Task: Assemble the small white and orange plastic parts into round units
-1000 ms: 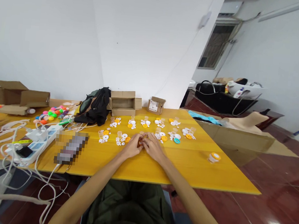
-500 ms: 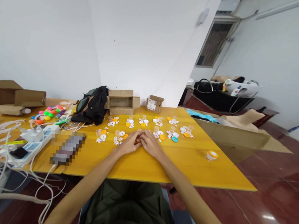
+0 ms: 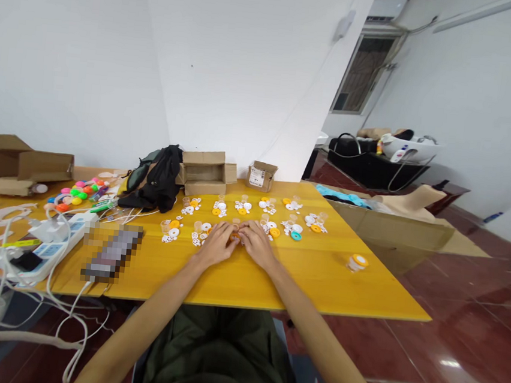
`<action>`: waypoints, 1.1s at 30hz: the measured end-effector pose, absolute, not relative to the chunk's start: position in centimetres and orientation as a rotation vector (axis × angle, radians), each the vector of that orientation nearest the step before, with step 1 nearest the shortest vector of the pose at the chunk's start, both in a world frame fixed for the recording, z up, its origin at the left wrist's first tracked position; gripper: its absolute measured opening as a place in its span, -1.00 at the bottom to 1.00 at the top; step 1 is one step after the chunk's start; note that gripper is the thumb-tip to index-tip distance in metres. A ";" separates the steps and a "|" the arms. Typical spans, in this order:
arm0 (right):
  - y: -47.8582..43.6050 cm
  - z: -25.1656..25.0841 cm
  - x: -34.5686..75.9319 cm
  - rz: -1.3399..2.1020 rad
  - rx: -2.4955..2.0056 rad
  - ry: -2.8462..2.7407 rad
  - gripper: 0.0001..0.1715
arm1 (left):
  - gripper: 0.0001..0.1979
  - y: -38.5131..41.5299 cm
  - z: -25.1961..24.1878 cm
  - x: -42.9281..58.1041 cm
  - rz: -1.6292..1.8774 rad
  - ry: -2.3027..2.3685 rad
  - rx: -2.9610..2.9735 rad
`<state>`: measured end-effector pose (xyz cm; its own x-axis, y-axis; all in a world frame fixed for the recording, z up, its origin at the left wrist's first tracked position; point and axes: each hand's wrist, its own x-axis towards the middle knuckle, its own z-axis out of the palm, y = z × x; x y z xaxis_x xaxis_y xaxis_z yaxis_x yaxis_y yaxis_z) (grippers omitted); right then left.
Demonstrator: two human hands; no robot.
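Observation:
My left hand (image 3: 215,243) and my right hand (image 3: 257,245) meet at the middle of the yellow table (image 3: 319,276), fingers curled together around a small orange piece (image 3: 235,236) that shows between the fingertips. Around them lie several small groups of white, orange and clear plastic parts (image 3: 245,208). A teal ring (image 3: 296,236) sits just right of my right hand. A finished clear cup with an orange lid (image 3: 358,262) stands alone toward the table's right edge.
Cardboard boxes (image 3: 204,172) and a black bag (image 3: 157,176) line the back edge. A power strip with white cables (image 3: 47,241), a blurred dark object (image 3: 111,253) and coloured balls (image 3: 77,192) are at the left. A large carton (image 3: 391,229) stands beyond the right edge.
Both hands stay joined on the small piece. The view has drifted slightly, and the other person's hand at the far left is no longer in view.

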<state>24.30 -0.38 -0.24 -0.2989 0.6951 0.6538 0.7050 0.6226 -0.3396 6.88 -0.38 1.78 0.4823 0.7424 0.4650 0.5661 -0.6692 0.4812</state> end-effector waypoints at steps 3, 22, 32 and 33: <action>-0.5 -0.2 24.3 -0.022 -1.110 -2.021 -0.72 | -0.85 -0.3 2.1 6.9 0.946 1.156 2.482; -0.2 -0.6 25.8 -0.095 -1.222 -2.029 -0.77 | -0.83 0.0 1.7 7.3 0.937 1.278 2.488; -0.6 -0.8 25.4 -0.071 -1.188 -2.088 -0.85 | -0.85 0.2 1.7 7.4 0.952 1.302 2.449; -0.5 -0.8 25.4 -0.074 -1.192 -2.079 -0.83 | -0.86 0.2 1.7 7.3 0.953 1.300 2.440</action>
